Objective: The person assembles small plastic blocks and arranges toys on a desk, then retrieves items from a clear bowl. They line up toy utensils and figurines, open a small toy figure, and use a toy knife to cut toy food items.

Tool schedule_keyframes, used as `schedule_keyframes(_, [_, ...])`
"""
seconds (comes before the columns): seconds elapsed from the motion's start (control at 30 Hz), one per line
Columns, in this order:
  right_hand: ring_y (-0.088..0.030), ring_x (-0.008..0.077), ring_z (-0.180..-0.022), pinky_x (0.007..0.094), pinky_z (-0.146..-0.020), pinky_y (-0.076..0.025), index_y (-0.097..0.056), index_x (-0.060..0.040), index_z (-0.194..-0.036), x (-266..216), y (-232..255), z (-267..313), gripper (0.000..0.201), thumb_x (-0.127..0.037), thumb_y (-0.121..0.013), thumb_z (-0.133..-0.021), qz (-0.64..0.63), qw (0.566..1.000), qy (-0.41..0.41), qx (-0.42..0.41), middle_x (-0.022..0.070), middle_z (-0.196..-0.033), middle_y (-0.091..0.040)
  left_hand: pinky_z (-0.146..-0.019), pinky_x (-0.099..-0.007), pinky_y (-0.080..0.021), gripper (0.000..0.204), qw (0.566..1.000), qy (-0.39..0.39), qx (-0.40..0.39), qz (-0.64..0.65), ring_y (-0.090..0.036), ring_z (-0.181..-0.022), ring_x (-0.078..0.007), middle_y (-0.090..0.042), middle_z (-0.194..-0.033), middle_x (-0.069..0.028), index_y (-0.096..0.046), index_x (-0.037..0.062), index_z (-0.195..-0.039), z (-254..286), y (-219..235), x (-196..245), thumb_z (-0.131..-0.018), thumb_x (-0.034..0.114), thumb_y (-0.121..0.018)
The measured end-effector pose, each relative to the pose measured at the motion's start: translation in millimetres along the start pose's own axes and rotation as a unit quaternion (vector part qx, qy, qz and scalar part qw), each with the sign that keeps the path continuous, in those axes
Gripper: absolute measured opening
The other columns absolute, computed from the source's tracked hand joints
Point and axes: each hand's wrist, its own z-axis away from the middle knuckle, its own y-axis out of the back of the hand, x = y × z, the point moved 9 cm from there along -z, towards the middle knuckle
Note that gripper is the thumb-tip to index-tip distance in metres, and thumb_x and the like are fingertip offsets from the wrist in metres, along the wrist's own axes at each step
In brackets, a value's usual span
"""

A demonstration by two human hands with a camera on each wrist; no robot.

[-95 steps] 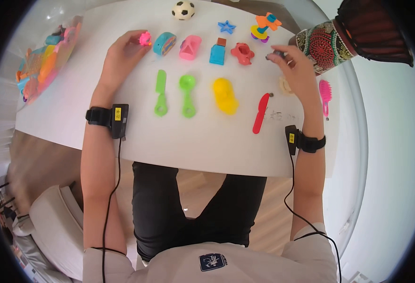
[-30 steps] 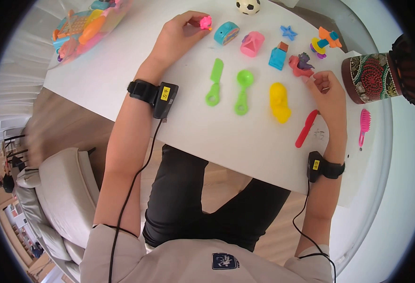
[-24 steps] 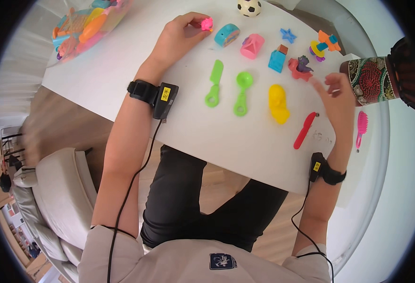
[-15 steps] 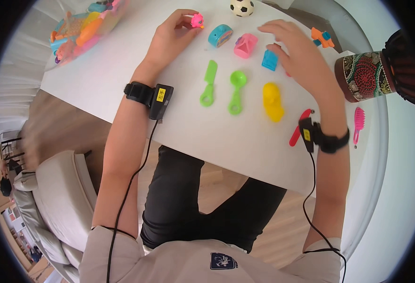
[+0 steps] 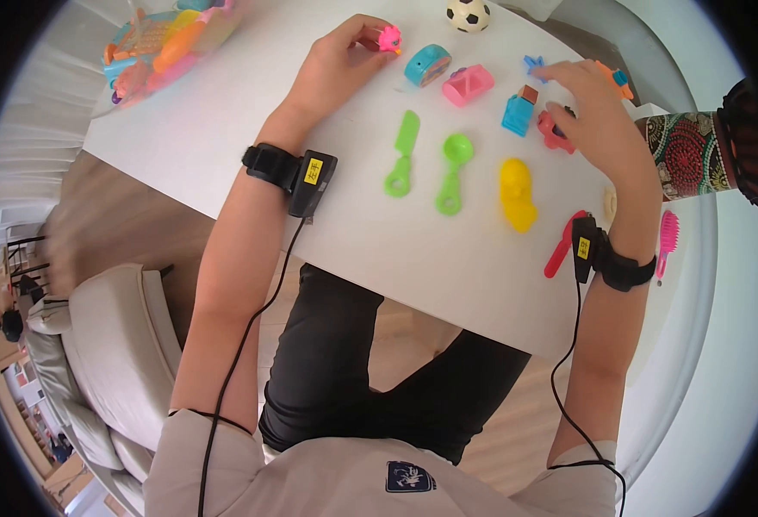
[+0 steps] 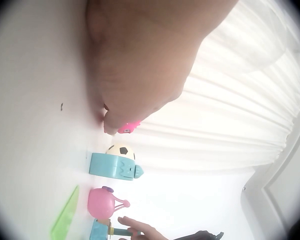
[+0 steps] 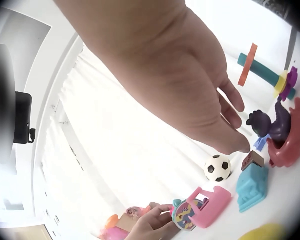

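In the head view my left hand [image 5: 340, 65] pinches a small pink toy figure [image 5: 390, 40] with an orange beak or foot, at the table's far left. A teal toy clock [image 5: 428, 65] is beside it, then a pink toy handbag [image 5: 468, 85] and a blue box with a brown top [image 5: 518, 115]. My right hand [image 5: 603, 112], empty with fingers relaxed, is held over a red toy [image 5: 554, 135] that partly hides beneath it. In the right wrist view a purple dinosaur figure [image 7: 277, 127] sits in that red toy. A blue star [image 5: 534, 67] lies by the right fingertips.
Nearer me lie a green knife [image 5: 405, 142], a green spoon [image 5: 452, 177], a yellow mould [image 5: 517, 196] and a red knife [image 5: 562, 250]. A soccer ball [image 5: 468, 15] stands at the back. A patterned drum [image 5: 693, 155] and pink brush [image 5: 669, 231] are at right.
My right hand left the purple dinosaur in the red toy, reached left toward the handbag, then moved back right. The handbag has turned. My left hand still holds the pink figure.
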Motion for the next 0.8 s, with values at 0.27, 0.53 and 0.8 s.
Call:
schedule_keyframes(0.27, [-0.067, 0.0283, -0.105, 0.0369, -0.086, -0.057, -0.07, -0.0055, -0.122, 5.3, -24.6, 2.1, 0.041, 0.009, -0.066, -0.084, -0.039, 0.997, -0.055, -0.028, 0.0098, -0.112, -0.07, -0.099, -0.0305, -0.052, 0.03, 1.0, -0.009, -0.006, 0.029, -0.068, -0.108, -0.0163, -0.074, -0.116, -0.0063, -0.065, 0.004, -0.126, -0.6, 0.3, -1.7, -0.097, 0.005, -0.071])
schedule_keyframes(0.53, [-0.07, 0.0244, -0.096, 0.036, -0.081, -0.057, -0.07, -0.0051, -0.118, 10.0, -23.3, 3.5, 0.032, 0.004, -0.067, -0.087, -0.072, 0.99, -0.118, -0.028, 0.0086, -0.104, -0.072, -0.099, -0.0309, -0.052, 0.031, 1.0, -0.006, 0.0, -0.011, -0.068, -0.108, -0.0154, -0.075, -0.114, -0.0047, -0.067, 0.0061, -0.126, -0.2, 0.8, -0.9, -0.096, 0.006, -0.073])
schedule_keyframes(0.8, [-0.072, 0.0231, -0.088, 0.0351, -0.077, -0.056, -0.073, -0.0054, -0.105, 21.7, -17.4, -2.2, 0.019, -0.012, -0.074, -0.088, -0.035, 0.994, -0.104, -0.002, 0.0078, -0.095, -0.073, -0.098, -0.0309, -0.052, 0.029, 1.0, -0.003, 0.0, -0.007, -0.068, -0.106, -0.0141, -0.074, -0.114, -0.0031, -0.068, 0.0043, -0.124, -0.5, 0.6, -4.7, -0.095, 0.004, -0.073])
